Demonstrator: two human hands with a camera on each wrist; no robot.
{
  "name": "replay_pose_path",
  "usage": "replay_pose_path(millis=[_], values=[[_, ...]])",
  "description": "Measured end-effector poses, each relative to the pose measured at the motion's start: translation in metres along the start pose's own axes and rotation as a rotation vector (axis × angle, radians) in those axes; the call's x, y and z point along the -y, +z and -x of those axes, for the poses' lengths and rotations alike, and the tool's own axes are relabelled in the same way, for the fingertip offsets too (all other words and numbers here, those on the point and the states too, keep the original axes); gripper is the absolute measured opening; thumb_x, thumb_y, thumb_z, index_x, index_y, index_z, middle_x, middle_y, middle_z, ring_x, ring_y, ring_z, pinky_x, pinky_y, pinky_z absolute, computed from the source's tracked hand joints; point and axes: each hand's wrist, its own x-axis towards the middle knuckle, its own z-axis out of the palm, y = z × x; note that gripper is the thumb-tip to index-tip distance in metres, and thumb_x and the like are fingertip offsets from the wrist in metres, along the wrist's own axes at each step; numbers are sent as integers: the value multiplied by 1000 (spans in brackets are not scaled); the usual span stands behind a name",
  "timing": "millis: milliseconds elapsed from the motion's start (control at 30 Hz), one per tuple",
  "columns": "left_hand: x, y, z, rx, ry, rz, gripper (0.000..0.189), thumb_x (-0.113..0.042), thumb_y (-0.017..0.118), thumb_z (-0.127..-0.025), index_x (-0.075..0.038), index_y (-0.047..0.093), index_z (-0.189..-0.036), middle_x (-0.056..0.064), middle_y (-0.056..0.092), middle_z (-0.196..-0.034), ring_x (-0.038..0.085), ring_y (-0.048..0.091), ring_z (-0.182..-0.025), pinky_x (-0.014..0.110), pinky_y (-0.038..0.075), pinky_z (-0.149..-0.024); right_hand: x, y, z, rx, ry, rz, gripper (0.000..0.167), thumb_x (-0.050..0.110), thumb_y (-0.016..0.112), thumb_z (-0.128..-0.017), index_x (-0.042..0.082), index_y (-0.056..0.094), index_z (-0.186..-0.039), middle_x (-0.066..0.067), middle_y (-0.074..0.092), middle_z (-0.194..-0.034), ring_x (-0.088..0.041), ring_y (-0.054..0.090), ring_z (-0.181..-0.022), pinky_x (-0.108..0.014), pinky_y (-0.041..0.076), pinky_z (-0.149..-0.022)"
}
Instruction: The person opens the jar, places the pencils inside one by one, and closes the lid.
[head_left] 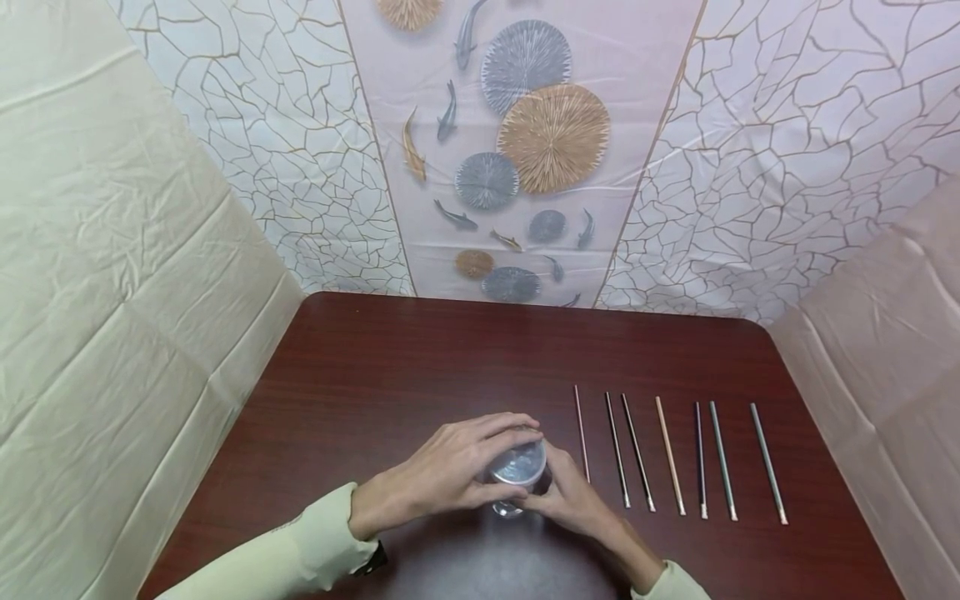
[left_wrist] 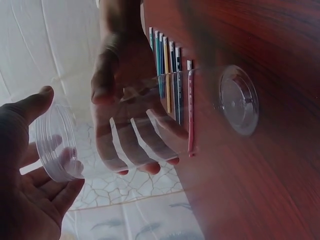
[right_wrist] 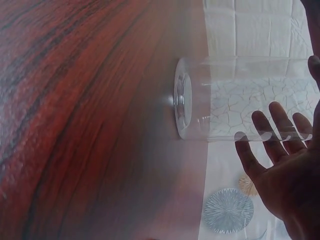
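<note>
A clear, straight-sided plastic jar [right_wrist: 227, 75] stands upright, its round base [left_wrist: 239, 100] down at the dark wooden table [head_left: 360, 358]. From above, my left hand [head_left: 450, 467] grips the jar's clear screw lid [head_left: 521, 465], thumb on the near side and fingers round the far side. The ridged rim of the lid [left_wrist: 56, 145] shows between thumb and fingers in the left wrist view. My right hand [head_left: 573, 498] holds the jar's body from the right, and its fingers [left_wrist: 145, 140] show through the clear wall. Nothing is visible inside the jar.
Right of the jar, several thin pencils [head_left: 670, 454] in pink, black, tan, dark blue and teal lie side by side, pale ends toward me. Patterned cloth [head_left: 510, 167] hangs behind the table's far edge. Plain cloth walls [head_left: 112, 333] rise on both sides.
</note>
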Motion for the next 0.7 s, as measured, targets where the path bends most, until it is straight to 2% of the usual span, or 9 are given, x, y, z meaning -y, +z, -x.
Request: replay_pose_path(millis=[200,300,400,533,700], values=[[-8,3,1,-42,-49,-76,66,-46,79,-95,-12,60,-148,6,59,-149,21,64,-130,35,59,-96,1,2,-1,-27,-3,21,71,10,91,-80,2,56,-141,-11,75,-120,-19,71,-110,-37,59,-96],[-12,6,2,-66,-102,-112,68,-50,78,-94,-12,60,-148,7,60,-148,22,66,-126,35,61,-90,2,3,-1,-36,8,35,74,10,91,-79,3,55,-143,-11,76,-120,-19,72,-109,-37,59,-95],[-16,7,2,-70,-160,-108,70,-52,79,-93,-14,60,-148,6,61,-147,21,65,-126,35,62,-88,1,3,-1,-34,9,39,76,12,91,-78,3,54,-144,-10,75,-121,-20,72,-110,-38,59,-96],[-17,7,1,-64,-196,-88,72,-52,82,-90,-15,61,-148,3,59,-147,19,61,-129,36,59,-95,0,3,-1,-23,10,30,76,16,92,-78,4,55,-143,-8,75,-122,-20,71,-111,-38,58,-97],[-13,4,0,-36,-164,-69,80,-57,82,-88,-18,54,-153,4,53,-154,21,56,-136,40,52,-106,1,1,-2,-10,15,33,83,16,96,-74,3,54,-145,-10,74,-123,-21,71,-113,-39,57,-100]])
